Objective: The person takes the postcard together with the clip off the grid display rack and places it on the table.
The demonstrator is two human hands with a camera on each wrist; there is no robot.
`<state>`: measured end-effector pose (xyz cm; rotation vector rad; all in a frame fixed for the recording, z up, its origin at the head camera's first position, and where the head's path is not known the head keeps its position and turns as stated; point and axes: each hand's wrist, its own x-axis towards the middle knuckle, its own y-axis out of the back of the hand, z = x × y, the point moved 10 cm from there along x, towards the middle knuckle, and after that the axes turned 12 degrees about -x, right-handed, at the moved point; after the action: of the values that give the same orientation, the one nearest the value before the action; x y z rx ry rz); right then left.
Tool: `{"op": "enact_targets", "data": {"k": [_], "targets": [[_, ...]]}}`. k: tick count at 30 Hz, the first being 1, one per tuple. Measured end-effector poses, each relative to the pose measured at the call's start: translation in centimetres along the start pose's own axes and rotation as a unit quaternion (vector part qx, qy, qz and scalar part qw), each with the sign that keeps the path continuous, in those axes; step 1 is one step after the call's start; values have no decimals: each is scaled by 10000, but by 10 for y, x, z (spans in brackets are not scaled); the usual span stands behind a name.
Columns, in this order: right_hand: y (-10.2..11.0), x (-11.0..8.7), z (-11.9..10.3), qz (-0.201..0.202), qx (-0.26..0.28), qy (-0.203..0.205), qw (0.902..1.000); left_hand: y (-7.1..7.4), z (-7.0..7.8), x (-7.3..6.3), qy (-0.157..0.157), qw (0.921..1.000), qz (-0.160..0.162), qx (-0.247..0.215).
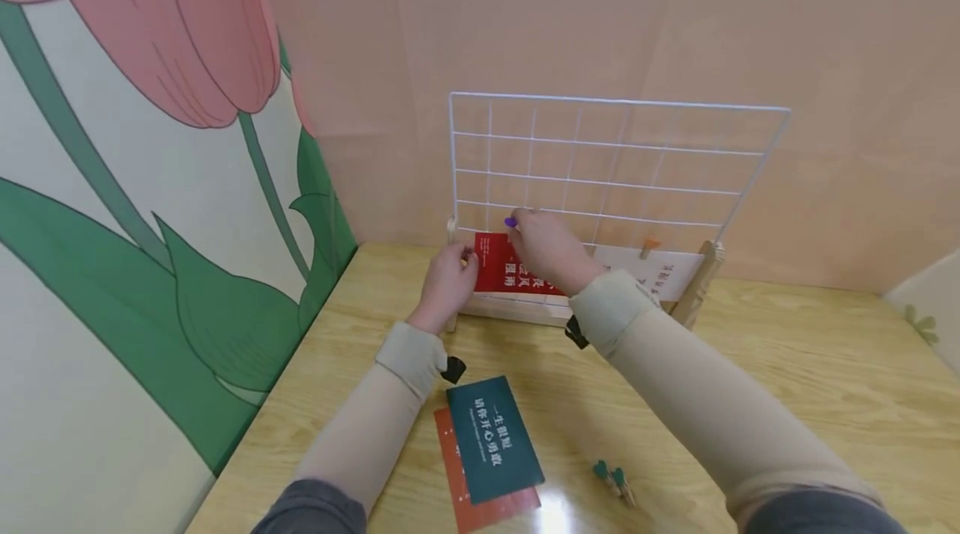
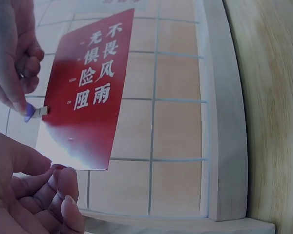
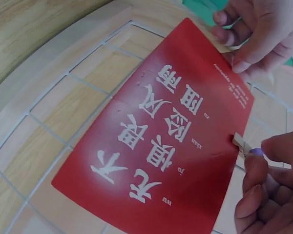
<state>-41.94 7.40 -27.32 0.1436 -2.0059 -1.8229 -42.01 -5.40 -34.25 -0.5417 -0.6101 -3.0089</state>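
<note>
A red card with white lettering [image 2: 85,105] lies against the white wire grid [image 1: 622,103], low on its left side. My left hand [image 1: 447,280] pinches the card's left end between thumb and fingers. At the card's upper edge, my right hand [image 1: 551,247] pinches a small wooden clothespin with a purple head [image 3: 256,152], whose tip overlaps the edge. In the head view the right hand hides part of the card. A white card [image 1: 675,270] hangs on the grid farther right, with an orange clip [image 1: 649,245] at its top.
Wooden feet [image 1: 697,284] hold the grid upright on the wood-grain table. Nearer me lie a dark green card [image 1: 498,442] over an orange-red card [image 1: 480,513]. Two clothespins with green heads [image 1: 613,480] lie to their right. Walls stand behind and at the left.
</note>
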Motion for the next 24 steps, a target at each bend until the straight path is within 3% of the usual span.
{"op": "enact_targets", "data": {"k": [7, 18, 24], "targets": [[-5, 2, 11, 231, 552, -242, 9979, -2, 0, 3, -19, 9999, 39, 156], [1, -1, 8, 657, 870, 323, 9935, 3, 0, 5, -22, 9994, 74, 332], [-4, -4, 11, 735, 1037, 301, 9914, 0, -3, 3, 90, 9999, -53, -26]]}}
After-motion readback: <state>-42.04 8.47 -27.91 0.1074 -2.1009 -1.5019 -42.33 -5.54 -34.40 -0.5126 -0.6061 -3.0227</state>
